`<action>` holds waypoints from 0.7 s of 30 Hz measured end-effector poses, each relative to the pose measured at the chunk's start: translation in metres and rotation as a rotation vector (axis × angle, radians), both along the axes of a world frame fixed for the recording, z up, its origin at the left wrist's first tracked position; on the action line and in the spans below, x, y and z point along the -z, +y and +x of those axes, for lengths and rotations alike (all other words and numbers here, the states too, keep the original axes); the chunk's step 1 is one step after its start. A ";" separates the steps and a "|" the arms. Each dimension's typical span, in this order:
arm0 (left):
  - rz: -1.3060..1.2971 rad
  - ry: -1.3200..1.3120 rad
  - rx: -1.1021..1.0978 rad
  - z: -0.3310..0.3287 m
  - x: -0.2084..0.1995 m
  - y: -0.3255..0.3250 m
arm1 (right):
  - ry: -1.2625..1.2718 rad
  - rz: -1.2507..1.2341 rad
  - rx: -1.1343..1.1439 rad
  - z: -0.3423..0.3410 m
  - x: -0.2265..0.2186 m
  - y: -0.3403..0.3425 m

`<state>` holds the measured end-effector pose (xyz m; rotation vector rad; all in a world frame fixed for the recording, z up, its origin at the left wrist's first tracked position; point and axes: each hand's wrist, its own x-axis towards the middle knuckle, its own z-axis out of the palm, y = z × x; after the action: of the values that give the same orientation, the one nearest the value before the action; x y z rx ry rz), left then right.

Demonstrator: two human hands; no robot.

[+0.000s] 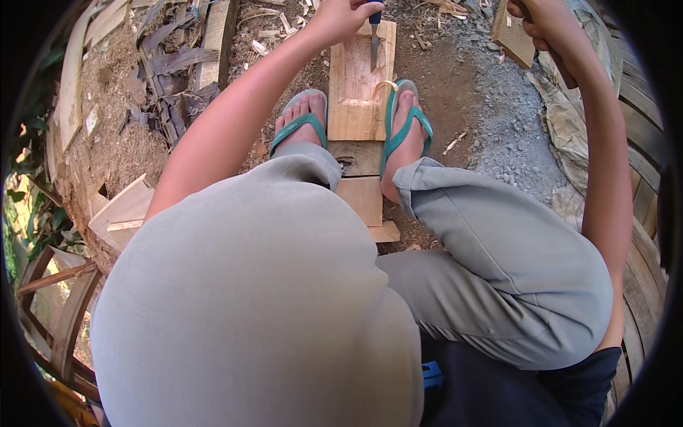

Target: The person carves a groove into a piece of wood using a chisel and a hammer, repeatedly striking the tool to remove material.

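My left hand (340,21) is closed around the blue handle of a chisel (374,51), held upright at the top middle. The chisel's blade points down into a shallow recess cut in a pale wooden block (357,122). A curled shaving (385,87) stands at the recess's right side. My feet, in green flip-flops, flank the block's near end. Up at the top right, my right hand (542,21) is raised, its fingers wrapped round a dark wooden handle (564,70). The far end of that tool is out of view, so its kind cannot be told.
More wood pieces (361,199) lie under and before the block. At the top right is another wooden block (514,39), by grey gravel (498,114) and a crumpled sheet (562,128). Bark strips (167,71) and boards (215,43) lie left. Wooden slats (640,171) curve along the right.
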<state>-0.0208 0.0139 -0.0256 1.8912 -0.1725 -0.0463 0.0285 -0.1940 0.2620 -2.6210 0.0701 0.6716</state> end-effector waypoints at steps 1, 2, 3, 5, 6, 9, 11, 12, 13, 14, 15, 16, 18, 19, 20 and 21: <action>0.123 0.054 -0.039 0.002 -0.001 0.015 | 0.007 -0.025 -0.115 0.004 0.011 0.008; 0.197 0.089 -0.051 0.011 -0.006 0.012 | -0.149 0.007 -0.309 0.013 0.022 0.007; 0.147 0.143 0.066 0.022 -0.007 0.011 | -0.306 0.034 -0.498 0.030 0.047 -0.001; 0.075 0.150 0.095 0.035 -0.005 -0.013 | -0.341 0.085 -0.531 0.028 0.051 -0.013; 0.118 0.166 0.105 0.037 -0.006 -0.016 | -0.224 0.150 -0.383 0.024 0.055 -0.002; 0.241 0.203 0.090 0.037 -0.016 -0.018 | -0.129 -0.065 -0.531 0.036 0.063 -0.011; 0.185 0.233 0.079 0.029 -0.012 -0.018 | 0.132 -0.190 -0.383 0.027 0.033 0.011; 0.224 0.209 0.061 0.032 -0.017 -0.026 | 0.099 -0.208 -0.325 0.036 0.029 0.006; 0.266 0.210 0.063 0.029 -0.017 -0.021 | 0.097 -0.201 -0.286 0.040 0.038 0.005; 0.279 0.239 0.066 0.029 -0.018 -0.015 | -0.025 -0.106 -0.372 0.048 0.062 -0.005; 0.267 0.253 0.099 0.032 -0.023 -0.022 | -0.151 -0.041 -0.429 0.055 0.087 -0.029; 0.272 0.280 0.108 0.032 -0.026 -0.020 | -0.273 0.049 -0.507 0.040 0.078 0.001; 0.333 0.280 0.100 0.034 -0.025 -0.018 | 0.396 -0.135 -0.099 0.044 0.040 0.011; 0.356 0.267 0.096 0.035 -0.022 -0.019 | 0.218 -0.184 -0.157 0.042 0.046 0.005; 0.373 0.255 0.088 0.036 -0.014 -0.022 | 0.041 -0.238 -0.219 0.035 0.047 0.008; 0.334 0.203 0.059 0.033 -0.006 -0.022 | 0.044 -0.210 -0.218 0.031 0.045 0.011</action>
<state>0.0127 -0.0078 -0.0196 2.1982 -0.0846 -0.3235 0.0597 -0.1828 0.2173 -2.8421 -0.1421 0.8366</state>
